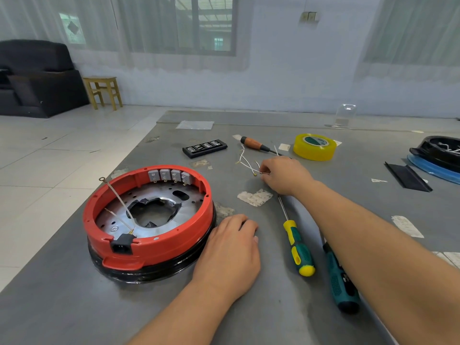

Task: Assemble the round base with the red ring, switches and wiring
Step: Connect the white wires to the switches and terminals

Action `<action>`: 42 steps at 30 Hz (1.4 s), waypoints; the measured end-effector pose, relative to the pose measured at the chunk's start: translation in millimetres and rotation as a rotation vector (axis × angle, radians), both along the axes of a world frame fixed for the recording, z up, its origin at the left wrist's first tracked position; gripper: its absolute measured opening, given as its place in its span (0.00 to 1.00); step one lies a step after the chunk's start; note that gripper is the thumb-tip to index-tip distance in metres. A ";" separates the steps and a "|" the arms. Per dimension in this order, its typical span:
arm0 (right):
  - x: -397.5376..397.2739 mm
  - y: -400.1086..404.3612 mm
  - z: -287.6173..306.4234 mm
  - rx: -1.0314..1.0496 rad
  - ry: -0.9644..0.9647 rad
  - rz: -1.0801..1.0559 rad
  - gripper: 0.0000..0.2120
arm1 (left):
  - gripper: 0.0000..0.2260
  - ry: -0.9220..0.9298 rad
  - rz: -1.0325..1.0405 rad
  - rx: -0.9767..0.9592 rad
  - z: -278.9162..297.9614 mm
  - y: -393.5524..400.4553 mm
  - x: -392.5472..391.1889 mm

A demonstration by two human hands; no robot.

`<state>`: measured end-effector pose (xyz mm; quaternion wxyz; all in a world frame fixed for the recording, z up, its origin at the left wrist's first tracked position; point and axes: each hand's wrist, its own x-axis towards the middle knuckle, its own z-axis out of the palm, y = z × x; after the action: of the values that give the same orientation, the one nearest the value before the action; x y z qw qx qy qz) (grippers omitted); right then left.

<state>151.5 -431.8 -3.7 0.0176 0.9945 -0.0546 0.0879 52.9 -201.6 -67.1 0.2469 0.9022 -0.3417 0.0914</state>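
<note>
The right hand (286,175) is covering the near ends of the thin white wires (246,161), so the grip on them is not showing. The right forearm is hiding part of the teal screwdriver (342,282). The black tray (440,150) at the table's right edge is being cut off by the frame. Markings on the bit case (204,148) are reading too small.
</note>
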 end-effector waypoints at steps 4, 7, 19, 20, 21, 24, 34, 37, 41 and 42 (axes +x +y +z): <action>-16.9 3.9 6.7 0.131 -0.100 0.066 0.10 | 0.15 -0.028 -0.059 -0.038 -1.2 1.0 2.8; -39.7 13.6 11.4 0.221 -0.179 0.146 0.11 | 0.16 -0.014 -0.146 -0.150 4.9 5.5 -0.5; -132.7 79.3 18.4 0.326 -0.356 0.477 0.09 | 0.09 1.107 0.092 -1.490 92.3 61.8 -17.0; -135.9 83.1 17.6 0.303 -0.354 0.508 0.09 | 0.08 1.117 0.072 -1.451 93.7 69.9 -17.3; -138.7 86.9 16.8 0.283 -0.354 0.535 0.09 | 0.08 1.105 0.061 -1.413 93.8 76.3 -17.7; -142.9 94.9 15.1 0.236 -0.350 0.552 0.10 | 0.07 1.039 0.066 -1.335 89.7 87.5 -18.8; -155.1 178.2 -27.4 1.558 -0.418 -0.015 0.09 | 0.06 0.854 0.016 -1.446 64.2 86.1 -31.3; -143.8 191.6 -17.8 1.912 -0.321 0.071 0.10 | 0.06 0.839 -0.007 -1.403 58.9 83.7 -34.7; -122.1 191.8 -6.7 2.063 -0.408 0.042 0.08 | 0.05 0.839 0.018 -1.368 63.3 91.4 -32.6; -117.4 187.9 -5.8 2.083 -0.445 0.021 0.08 | 0.06 0.846 0.025 -1.369 65.2 96.2 -31.3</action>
<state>34.1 -243.9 -9.5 -0.8530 0.4813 -0.0963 0.1776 21.6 -105.3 -1.9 0.8525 0.5127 -0.0772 -0.0664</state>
